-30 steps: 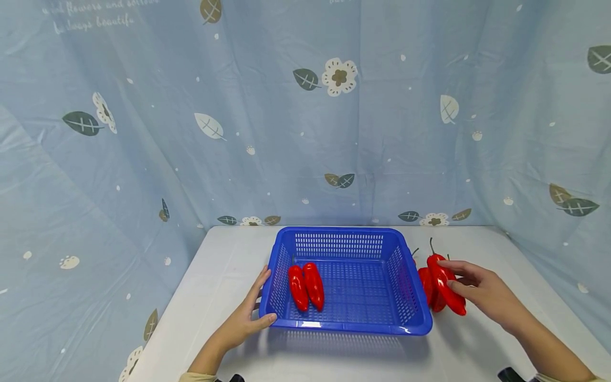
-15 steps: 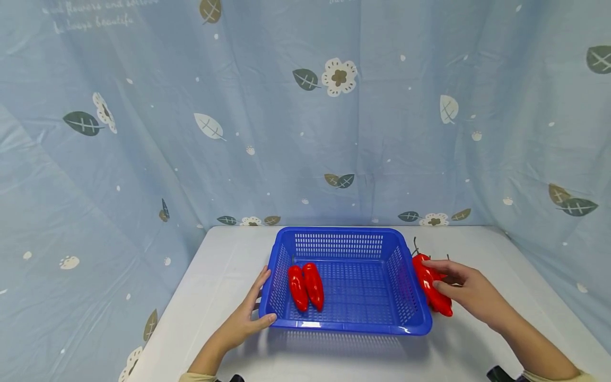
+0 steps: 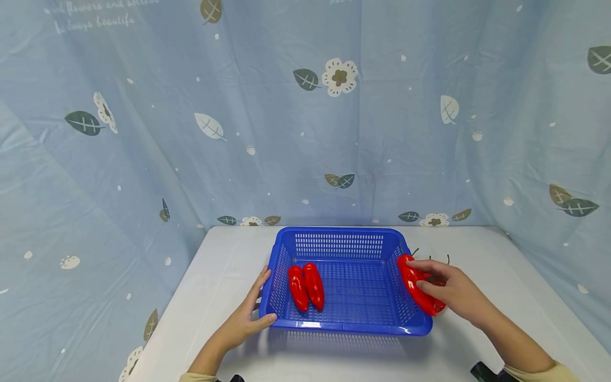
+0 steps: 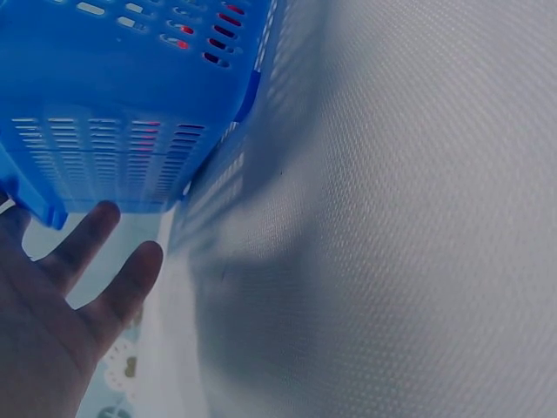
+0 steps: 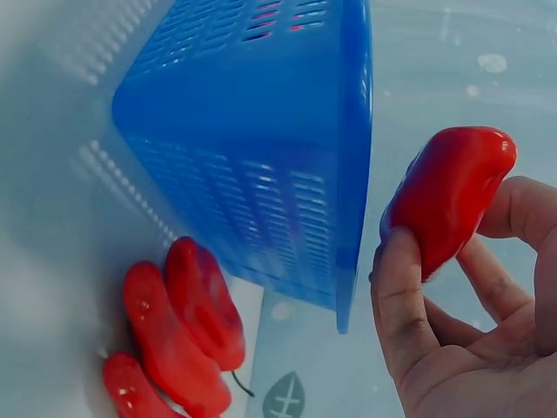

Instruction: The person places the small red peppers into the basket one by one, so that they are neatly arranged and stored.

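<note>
A: What's changed from a second ago?
B: The right hand has moved left, carrying the held pepper from above the heap outside to over the right rim of the basket. The basket and the two peppers in it lie as they did.
A: And the grip?
B: Pinched between thumb and fingers. In the right wrist view the held pepper is up past the rim, apart from it.
A: The left hand?
B: Unmoved. Its fingers are spread, fairly straight, along the basket's left side, thumb at the near corner.
A: How does the held pepper look?
B: Glossy red, long and slightly bent, slanting so its narrow end points towards the person. The two peppers are alike, side by side near the basket's left wall.
A: The heap outside?
B: Three peppers show in the right wrist view, lying together just beside the basket, a dark stem sticking out.
A: And around it all?
B: A white table, finely textured up close, with soft shadows. A pale blue curtain hangs behind and at both sides, printed with leaves, flowers and lettering.
</note>
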Demonstrator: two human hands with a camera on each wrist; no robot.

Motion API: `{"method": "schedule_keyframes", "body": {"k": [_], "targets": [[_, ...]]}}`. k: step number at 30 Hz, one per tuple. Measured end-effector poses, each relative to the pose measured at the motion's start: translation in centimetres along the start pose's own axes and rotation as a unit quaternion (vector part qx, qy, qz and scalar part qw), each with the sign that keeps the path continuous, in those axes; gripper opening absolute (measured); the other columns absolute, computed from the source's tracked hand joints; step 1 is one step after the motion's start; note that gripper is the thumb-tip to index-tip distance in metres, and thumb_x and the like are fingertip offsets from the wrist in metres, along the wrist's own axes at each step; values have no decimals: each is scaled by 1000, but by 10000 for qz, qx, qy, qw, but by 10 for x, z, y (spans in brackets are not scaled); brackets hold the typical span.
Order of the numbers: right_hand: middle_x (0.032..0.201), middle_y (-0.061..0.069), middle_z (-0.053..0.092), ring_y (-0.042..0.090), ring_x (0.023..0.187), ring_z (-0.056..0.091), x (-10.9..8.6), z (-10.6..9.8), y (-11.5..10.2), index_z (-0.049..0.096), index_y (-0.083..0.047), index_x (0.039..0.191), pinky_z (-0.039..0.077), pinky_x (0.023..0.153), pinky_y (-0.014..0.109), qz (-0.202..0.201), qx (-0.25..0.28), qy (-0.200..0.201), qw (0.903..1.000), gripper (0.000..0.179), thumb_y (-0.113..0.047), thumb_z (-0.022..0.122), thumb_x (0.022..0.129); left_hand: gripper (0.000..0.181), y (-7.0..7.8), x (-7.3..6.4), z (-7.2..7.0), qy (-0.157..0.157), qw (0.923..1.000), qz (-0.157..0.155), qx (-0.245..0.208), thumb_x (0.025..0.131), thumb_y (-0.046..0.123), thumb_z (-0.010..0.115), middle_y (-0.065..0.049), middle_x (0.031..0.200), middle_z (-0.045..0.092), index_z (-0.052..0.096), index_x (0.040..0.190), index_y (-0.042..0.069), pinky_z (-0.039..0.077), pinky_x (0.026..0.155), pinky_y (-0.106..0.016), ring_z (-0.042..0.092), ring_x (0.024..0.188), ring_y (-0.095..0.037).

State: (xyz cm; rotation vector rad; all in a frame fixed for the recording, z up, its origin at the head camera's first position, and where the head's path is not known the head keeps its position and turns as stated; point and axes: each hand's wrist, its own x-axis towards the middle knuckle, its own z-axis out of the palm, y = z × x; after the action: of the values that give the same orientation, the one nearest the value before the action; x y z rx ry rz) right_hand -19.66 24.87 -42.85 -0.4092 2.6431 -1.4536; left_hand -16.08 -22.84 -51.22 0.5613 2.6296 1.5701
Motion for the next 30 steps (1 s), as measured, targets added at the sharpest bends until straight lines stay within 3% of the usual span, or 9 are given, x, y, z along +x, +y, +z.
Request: {"method": "schedule_keyframes", "body": {"k": [12, 19, 30], "targets": [[126, 20, 63, 30, 105, 61, 11, 9, -2, 60, -9, 141, 60, 74, 33, -46, -22, -90, 9999, 49, -18, 73, 94, 96, -1, 0, 0, -3, 10000, 41, -16, 90, 22, 70, -8, 172, 0, 10, 165, 26, 40, 103, -65, 36, 140, -50], [127, 20, 63, 31, 108, 62, 18, 15, -6, 62, -12, 140, 60, 78, 38, 35, -299, -24, 9995, 50, -21, 74, 93, 96, 0, 0, 0, 11, 10000, 16, -5, 90, 22, 70, -8, 172, 0, 10, 165, 25, 40, 103, -65, 34, 141, -51], [130, 22, 63, 30, 106, 63, 30, 24, -11, 62, -10, 139, 60, 77, 33, -194, -101, -231, 9995, 47, -18, 73, 94, 96, 1, 0, 0, -24, 10000, -73, -19, 90, 24, 70, -7, 172, -2, 10, 165, 26, 40, 104, -65, 34, 141, -51]]}}
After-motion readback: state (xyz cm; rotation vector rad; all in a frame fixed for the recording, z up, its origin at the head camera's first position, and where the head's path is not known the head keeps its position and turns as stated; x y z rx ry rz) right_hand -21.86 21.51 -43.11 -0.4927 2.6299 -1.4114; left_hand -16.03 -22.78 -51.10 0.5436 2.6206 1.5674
